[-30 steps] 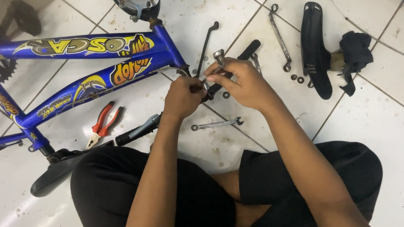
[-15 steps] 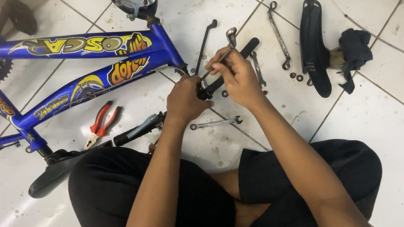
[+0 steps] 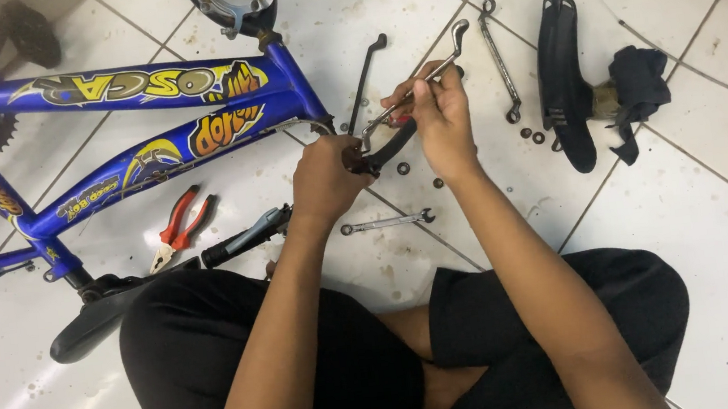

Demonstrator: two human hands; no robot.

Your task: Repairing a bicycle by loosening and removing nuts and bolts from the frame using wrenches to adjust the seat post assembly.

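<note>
Over the white tiled floor (image 3: pixel 494 245), beside the blue bike frame (image 3: pixel 151 155) with yellow decals, the left hand (image 3: pixel 325 177) clasps a black brake lever (image 3: pixel 390 149); right hand (image 3: pixel 436 116) fingers pinch a steel spanner (image 3: pixel 444 61).

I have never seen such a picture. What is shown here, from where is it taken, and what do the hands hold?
The camera sits on a person's head and looks down at the lap and hands. The person sits on a white tiled floor beside a blue bike frame. The left hand grips a small black-handled part. The right hand holds a metal wrench against it. On the floor lie red pliers, a small spanner, two more long wrenches, a black mudguard, a dark cloth and some washers.
</note>
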